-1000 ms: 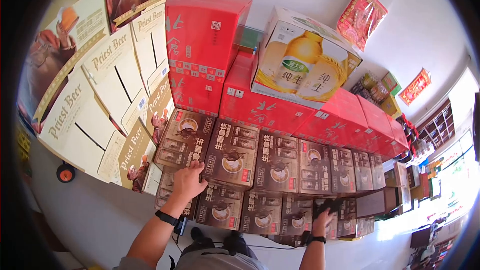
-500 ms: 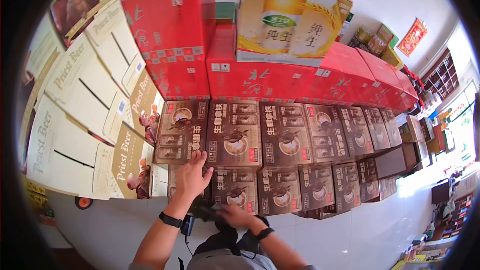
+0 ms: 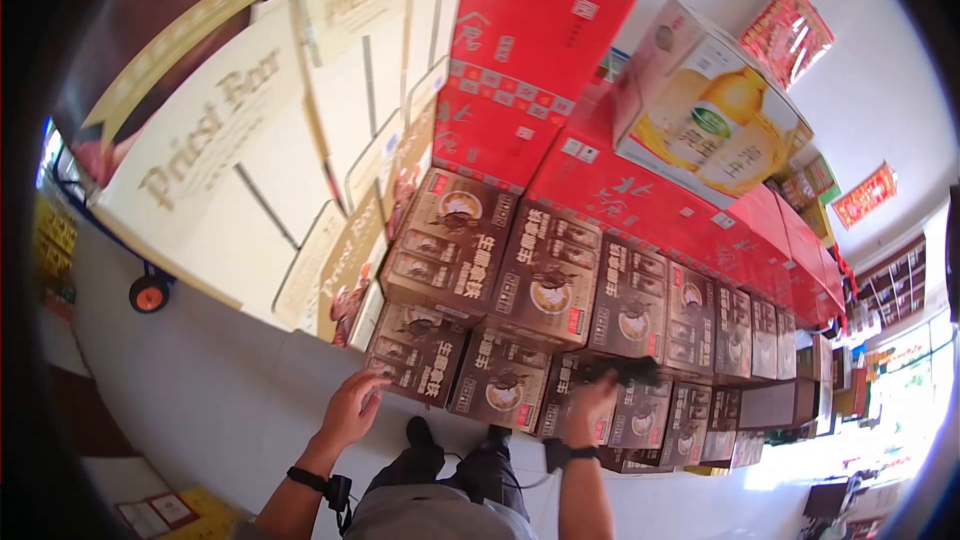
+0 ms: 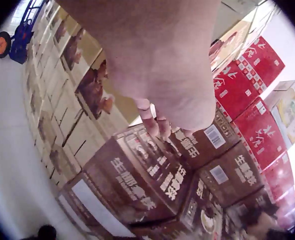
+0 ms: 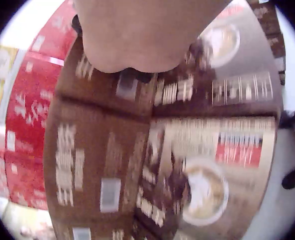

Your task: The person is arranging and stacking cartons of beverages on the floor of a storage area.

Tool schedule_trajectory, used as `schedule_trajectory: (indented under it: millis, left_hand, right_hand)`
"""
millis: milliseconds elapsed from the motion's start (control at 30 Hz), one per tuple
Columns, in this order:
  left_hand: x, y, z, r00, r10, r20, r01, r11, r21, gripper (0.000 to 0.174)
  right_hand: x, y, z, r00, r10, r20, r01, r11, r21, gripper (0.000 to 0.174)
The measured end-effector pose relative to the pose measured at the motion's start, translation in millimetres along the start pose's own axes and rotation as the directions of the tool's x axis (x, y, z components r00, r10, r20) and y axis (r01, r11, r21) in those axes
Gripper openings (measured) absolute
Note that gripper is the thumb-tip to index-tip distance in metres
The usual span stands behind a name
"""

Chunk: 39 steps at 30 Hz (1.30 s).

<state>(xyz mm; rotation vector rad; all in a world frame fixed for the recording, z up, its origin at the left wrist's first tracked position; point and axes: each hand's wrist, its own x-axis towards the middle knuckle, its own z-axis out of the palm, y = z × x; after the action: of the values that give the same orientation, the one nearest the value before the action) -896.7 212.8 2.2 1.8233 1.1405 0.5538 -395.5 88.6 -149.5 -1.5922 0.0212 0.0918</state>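
My left hand [image 3: 350, 408] is at the near-left corner of a brown coffee-drink carton [image 3: 415, 355] in the lower front row, fingertips right at its top edge. In the left wrist view its loosely bent fingers [image 4: 148, 122] overlap the carton top [image 4: 150, 155]. My right hand [image 3: 592, 410] grips a black, blurred thing [image 3: 635, 371] over the lower row of brown cartons; I cannot tell its kind. In the right wrist view the hand's heel hides most of it, above printed carton faces with a coffee cup picture [image 5: 205, 192].
An upper row of brown cartons [image 3: 550, 275] stands behind the lower one. Red cartons [image 3: 530, 20] rise at the back, with a white beer carton [image 3: 710, 110] on top. Tall cream Priest Beer cartons [image 3: 220, 140] flank the left, near a blue trolley's wheel [image 3: 149, 293].
My left hand has come off the upper carton's front edge down to the lower carton's corner. My right hand swept left beside it, then back right with the black thing. The head view has turned.
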Motion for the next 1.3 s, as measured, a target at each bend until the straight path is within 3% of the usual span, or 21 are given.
schedule_trajectory:
  millis: [67,100,133,167,200,267,367,467,533,567,600,633,667,733,833,900,933,1000,1133,1233,1300]
  left_hand:
    - [-18.7,-26.2,-0.1,0.996,0.03,-0.086,-0.021,0.995,0.095,0.023]
    - [-25.0,-37.9,-1.6,0.989,0.054,-0.14,-0.033,0.988,0.148,0.023]
    - [-34.5,-44.8,-5.0,0.987,-0.014,-0.16,0.032,0.993,0.112,0.023]
    - [-46.2,-51.3,-7.5,0.981,-0.082,-0.176,0.096,0.993,0.074,0.023]
    - [-57.4,-57.9,-9.9,0.971,-0.15,-0.186,0.159,0.987,0.034,0.023]
    - [-82.3,-72.2,-13.4,0.961,-0.138,-0.24,0.151,0.988,0.037,0.023]
    - [-112.5,-102.2,-17.2,0.949,-0.065,-0.308,0.104,0.988,0.112,0.023]
    - [-125.1,-107.3,-24.1,0.924,-0.094,-0.371,0.114,0.993,0.03,0.023]
    - [-128.9,-104.9,-29.8,0.916,-0.152,-0.371,0.152,0.988,-0.029,0.023]
    - [-129.3,-107.5,-31.7,0.919,-0.174,-0.355,0.176,0.984,-0.027,0.023]
    - [-127.6,-109.9,-32.0,0.923,-0.193,-0.332,0.197,0.98,-0.024,0.022]
    - [-123.8,-113.3,-29.0,0.926,-0.2,-0.319,0.197,0.98,-0.04,0.022]
    - [-117.9,-117.6,-24.6,0.933,-0.201,-0.299,0.194,0.979,-0.055,0.022]
    - [-93.2,-117.5,-20.8,0.953,-0.167,-0.252,0.155,0.986,-0.067,0.022]
    - [-61.8,-89.9,-6.8,0.982,-0.065,-0.177,0.061,0.998,-0.025,0.022]
    - [-34.8,-66.4,0.3,0.985,0.05,-0.168,-0.038,0.997,0.072,0.022]
    - [-25.9,-61.5,4.1,0.992,0.06,-0.11,-0.051,0.995,0.082,0.021]
    - [-10.9,-51.0,17.2,0.997,0.078,-0.009,-0.077,0.991,0.106,0.021]
    - [8.9,0.8,38.7,0.978,0.03,0.207,-0.017,0.998,-0.061,0.022]
    - [26.1,43.9,57.3,0.947,0.061,0.316,-0.016,0.99,-0.141,0.022]
    - [41.5,73.0,65.9,0.943,0.107,0.314,-0.058,0.985,-0.162,0.022]
  right_hand:
    - [-67.9,27.3,60.7,0.978,-0.167,0.127,0.196,0.945,-0.263,0.041]
    - [-123.3,8.4,89.6,0.913,-0.357,0.199,0.394,0.898,-0.195,0.04]
    - [-165.1,21.3,103.5,0.933,-0.179,0.313,0.267,0.926,-0.265,0.038]
    - [-215.1,-8.2,113.9,0.851,-0.152,0.503,0.351,0.877,-0.329,0.034]
    - [-235.7,27.2,122.9,0.588,-0.072,0.806,0.624,0.674,-0.395,0.044]
    - [-282.5,0.1,142.1,0.047,0.334,0.941,0.513,0.8,-0.309,0.042]
    - [-302.2,-16.9,153.3,-0.374,0.149,0.915,0.42,0.907,0.024,0.042]
    - [-265.6,-100.0,145.0,-0.126,0.395,0.91,0.449,0.841,-0.303,0.044]
    - [-221.0,-147.5,127.5,0.047,0.16,0.986,0.408,0.898,-0.165,0.043]
    - [-186.3,-164.2,118.5,0.212,0.178,0.961,0.564,0.781,-0.269,0.037]
    - [-155.5,-183.7,105.8,0.346,0.089,0.934,0.41,0.881,-0.236,0.033]
    - [-123.3,-207.1,93.9,0.473,-0.055,0.879,0.508,0.833,-0.221,0.03]
    - [-110.8,-233.5,86.1,0.611,-0.155,0.776,0.241,0.971,0.004,0.03]
    - [-55.2,-264.3,65.8,0.689,-0.399,0.605,0.487,0.873,0.02,0.029]
    - [32.3,-259.6,32.5,0.714,-0.564,0.414,0.693,0.654,-0.302,0.034]
    - [93.0,-195.2,28.6,0.693,-0.53,0.489,0.718,0.453,-0.528,0.038]
    - [98.9,-171.3,28.5,0.542,-0.633,0.553,0.789,0.156,-0.594,0.041]
    - [88.0,-136.7,38.6,0.588,-0.362,0.723,0.785,0.041,-0.618,0.044]
    - [-1.6,-160.7,68.5,0.311,-0.367,0.877,0.886,0.445,-0.129,0.038]
    - [-38.5,-264.5,59.2,0.198,0.207,0.958,0.599,0.748,-0.285,0.036]
    - [-31.0,-270.3,41.3,0.306,0.078,0.949,0.612,0.747,-0.258,0.036]
